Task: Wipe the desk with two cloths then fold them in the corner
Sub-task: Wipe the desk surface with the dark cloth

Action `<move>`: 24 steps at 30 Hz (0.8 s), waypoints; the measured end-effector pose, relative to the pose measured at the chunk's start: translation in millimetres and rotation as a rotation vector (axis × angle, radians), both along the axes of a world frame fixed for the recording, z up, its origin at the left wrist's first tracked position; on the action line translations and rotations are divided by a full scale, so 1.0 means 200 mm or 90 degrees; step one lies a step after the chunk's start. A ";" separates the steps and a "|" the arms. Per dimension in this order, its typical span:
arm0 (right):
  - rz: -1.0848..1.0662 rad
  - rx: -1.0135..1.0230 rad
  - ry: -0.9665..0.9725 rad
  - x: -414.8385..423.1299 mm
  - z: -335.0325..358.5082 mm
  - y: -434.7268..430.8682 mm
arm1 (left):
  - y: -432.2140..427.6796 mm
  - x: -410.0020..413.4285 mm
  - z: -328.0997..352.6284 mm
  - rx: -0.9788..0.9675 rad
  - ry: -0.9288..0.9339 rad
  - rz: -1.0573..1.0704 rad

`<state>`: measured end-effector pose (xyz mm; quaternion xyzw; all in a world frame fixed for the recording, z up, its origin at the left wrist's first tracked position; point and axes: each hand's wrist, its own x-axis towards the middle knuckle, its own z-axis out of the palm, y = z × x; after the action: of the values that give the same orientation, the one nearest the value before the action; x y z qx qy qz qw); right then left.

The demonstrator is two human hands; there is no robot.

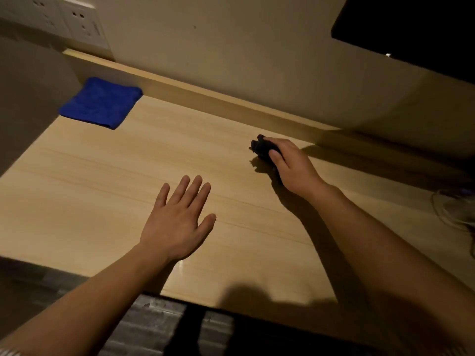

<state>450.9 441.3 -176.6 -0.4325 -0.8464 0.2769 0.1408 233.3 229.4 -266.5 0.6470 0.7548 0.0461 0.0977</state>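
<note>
A blue cloth (101,102) lies folded flat in the far left corner of the light wooden desk (102,181). My right hand (290,164) is closed around a dark bunched-up cloth (262,146), pressed on the desk near the back ledge right of centre. Only a small wad of that cloth sticks out past my fingers. My left hand (180,219) hovers flat over the middle of the desk with fingers spread, holding nothing.
A raised wooden ledge (205,96) runs along the back against the wall. Wall sockets (74,21) sit at top left. A dark screen (411,27) fills the top right. White cables (452,209) lie at the right edge. The desk's front edge is near my forearms.
</note>
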 end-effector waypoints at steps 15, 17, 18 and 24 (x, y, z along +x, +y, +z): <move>0.180 0.086 -0.309 -0.03 -0.30 0.45 | 0.00 0.01 0.03 -0.005 0.025 0.003; 0.174 0.088 -0.305 -0.01 -0.30 0.42 | 0.00 0.01 0.03 -0.005 0.028 0.000; 0.168 0.088 -0.303 0.00 -0.31 0.38 | 0.00 0.01 0.03 -0.005 0.027 0.000; 0.159 0.084 -0.307 0.08 -0.31 0.06 | 0.00 0.00 0.02 -0.005 0.016 0.002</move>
<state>467.7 453.9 -237.8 -0.3684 -0.9183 0.1256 -0.0720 234.2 229.0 -263.1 0.6458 0.7573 0.0354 0.0904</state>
